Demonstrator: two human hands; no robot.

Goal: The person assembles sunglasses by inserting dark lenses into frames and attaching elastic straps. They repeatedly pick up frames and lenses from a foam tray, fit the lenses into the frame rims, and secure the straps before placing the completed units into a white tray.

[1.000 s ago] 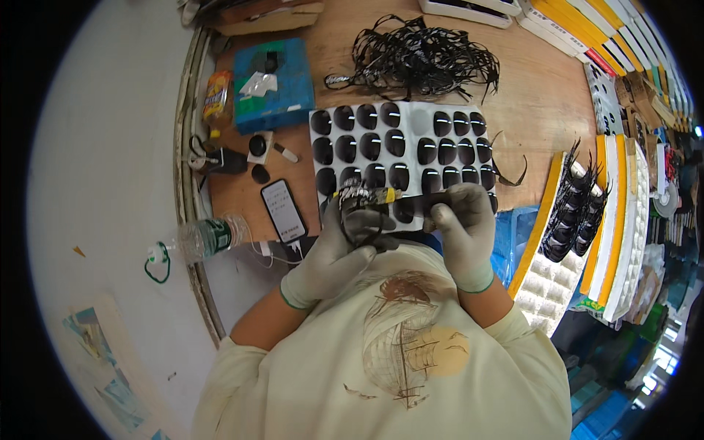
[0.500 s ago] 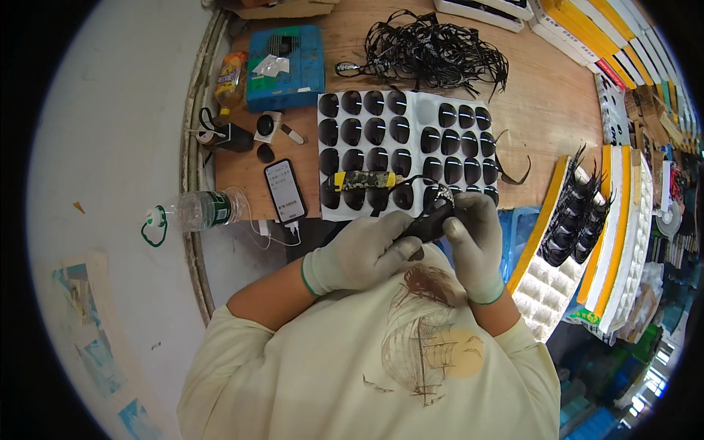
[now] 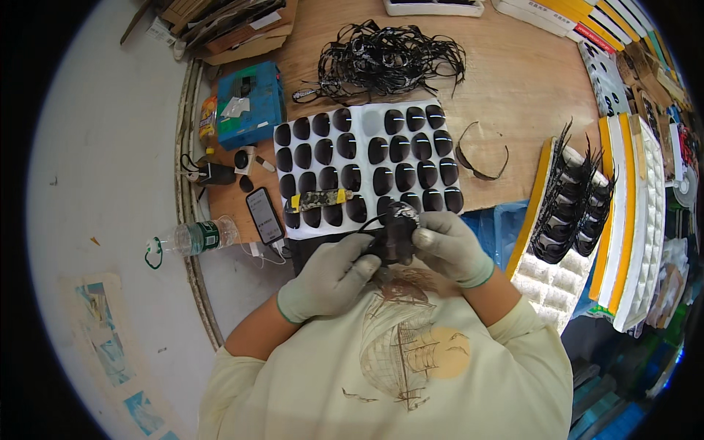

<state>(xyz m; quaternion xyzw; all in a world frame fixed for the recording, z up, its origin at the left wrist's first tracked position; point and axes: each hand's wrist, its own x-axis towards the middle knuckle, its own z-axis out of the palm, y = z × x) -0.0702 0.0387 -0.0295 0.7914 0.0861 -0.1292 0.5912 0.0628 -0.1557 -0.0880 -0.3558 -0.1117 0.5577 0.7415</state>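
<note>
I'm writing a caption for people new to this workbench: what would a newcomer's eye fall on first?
Probably the rows of dark lenses on the white sheet, mid-table. Beyond them sprawls a tangled black heap; at the near edge, the gloved left hand and right hand hold a dark piece of eyewear between them.

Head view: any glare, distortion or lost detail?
Head view, centre: bright glare streaks on the right-hand dark lenses; the held dark piece shows little surface detail. Head view, left: fisheye bends the table edge. Head view, right: white tray looks very bright. Head view, corners: black.
</note>
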